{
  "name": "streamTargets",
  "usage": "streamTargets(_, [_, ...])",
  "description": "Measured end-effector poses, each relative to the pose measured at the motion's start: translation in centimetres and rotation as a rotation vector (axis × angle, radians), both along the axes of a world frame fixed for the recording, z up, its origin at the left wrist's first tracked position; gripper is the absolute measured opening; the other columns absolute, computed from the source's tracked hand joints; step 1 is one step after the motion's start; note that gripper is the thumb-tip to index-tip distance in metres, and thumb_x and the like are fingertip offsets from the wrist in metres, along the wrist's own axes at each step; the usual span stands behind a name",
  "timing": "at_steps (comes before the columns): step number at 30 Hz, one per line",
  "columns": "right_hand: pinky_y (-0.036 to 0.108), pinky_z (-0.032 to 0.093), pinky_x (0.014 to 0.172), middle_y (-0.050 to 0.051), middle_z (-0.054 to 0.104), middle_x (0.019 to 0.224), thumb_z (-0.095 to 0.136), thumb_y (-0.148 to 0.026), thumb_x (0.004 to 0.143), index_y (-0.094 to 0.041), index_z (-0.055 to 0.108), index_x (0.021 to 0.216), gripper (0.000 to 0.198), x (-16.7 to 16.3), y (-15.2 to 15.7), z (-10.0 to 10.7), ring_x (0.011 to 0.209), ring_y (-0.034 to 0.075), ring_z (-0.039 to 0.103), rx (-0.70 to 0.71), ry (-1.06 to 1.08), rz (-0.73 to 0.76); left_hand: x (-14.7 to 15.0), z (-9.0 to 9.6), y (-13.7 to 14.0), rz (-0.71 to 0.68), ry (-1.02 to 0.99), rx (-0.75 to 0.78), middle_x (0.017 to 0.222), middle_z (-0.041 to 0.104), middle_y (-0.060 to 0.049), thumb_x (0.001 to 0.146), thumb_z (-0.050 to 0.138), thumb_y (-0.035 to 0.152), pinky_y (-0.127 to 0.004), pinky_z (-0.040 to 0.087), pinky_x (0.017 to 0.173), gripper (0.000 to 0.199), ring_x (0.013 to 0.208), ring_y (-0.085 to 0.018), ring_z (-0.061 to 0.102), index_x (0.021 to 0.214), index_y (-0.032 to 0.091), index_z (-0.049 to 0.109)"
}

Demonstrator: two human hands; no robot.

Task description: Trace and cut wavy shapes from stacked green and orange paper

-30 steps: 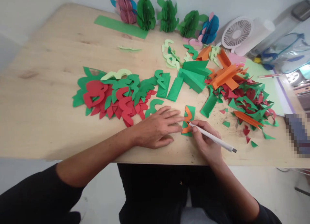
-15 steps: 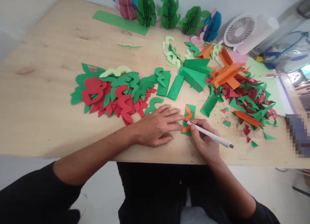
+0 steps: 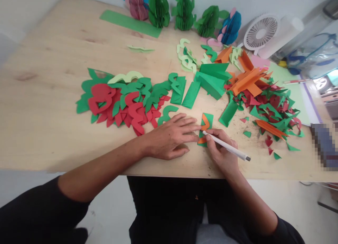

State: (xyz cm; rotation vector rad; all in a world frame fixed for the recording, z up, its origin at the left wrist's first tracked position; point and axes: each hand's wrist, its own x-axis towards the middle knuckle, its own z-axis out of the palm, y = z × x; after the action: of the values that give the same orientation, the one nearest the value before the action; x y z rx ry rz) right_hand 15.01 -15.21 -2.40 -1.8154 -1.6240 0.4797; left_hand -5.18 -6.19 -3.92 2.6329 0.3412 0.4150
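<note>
Near the table's front edge lies a small green paper piece (image 3: pixel 210 119) with a wavy orange paper cutout (image 3: pixel 205 121) on top of it. My left hand (image 3: pixel 174 136) rests flat with its fingers spread, the fingertips pressing on the left side of the orange cutout. In my right hand (image 3: pixel 223 149) is a white pen (image 3: pixel 227 145), its tip at the inner curve of the orange cutout. Just beyond my left hand is a green wavy cutout (image 3: pixel 167 114). Folded green strips (image 3: pixel 191 94) lie farther off.
Red cutouts (image 3: pixel 136 112) and green ones are heaped at the left. Paper scraps (image 3: pixel 274 110) and folded orange pieces (image 3: pixel 248 82) spread at the right. Along the wall stand paper honeycomb figures (image 3: pixel 184 13) and a white fan (image 3: pixel 261 33). A green strip (image 3: pixel 129 23) lies at the back.
The pen and my right hand have shifted slightly left along the orange cutout's edge. My left hand stays in place.
</note>
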Motion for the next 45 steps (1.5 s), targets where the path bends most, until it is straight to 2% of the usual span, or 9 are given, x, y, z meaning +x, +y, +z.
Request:
streamTargets(31, [0.029, 0.049, 0.059, 0.002, 0.073, 0.076, 0.054, -0.031, 0.089, -0.023, 0.064, 0.089, 0.013, 0.6, -0.7, 0.3, 0.059, 0.016, 0.064, 0.048, -0.1, 0.023, 0.1, 0.0, 0.0, 0.001, 0.01, 0.003, 0.146, 0.051, -0.009, 0.087, 0.055, 0.025, -0.056, 0.024, 0.116, 0.037, 0.137, -0.032, 0.039, 0.123, 0.024, 0.061])
streamTargets(45, [0.029, 0.049, 0.062, 0.001, 0.071, 0.073, 0.054, -0.032, 0.09, -0.023, 0.063, 0.086, 0.013, 0.4, -1.1, 0.7, 0.061, 0.016, 0.063, 0.03, -0.067, 0.002, 0.0, -0.2, -0.1, 0.008, 0.002, 0.021, 0.148, 0.049, -0.008, 0.089, 0.054, 0.026, -0.055, 0.023, 0.116, 0.035, 0.138, -0.032, 0.039, 0.123, 0.022, 0.061])
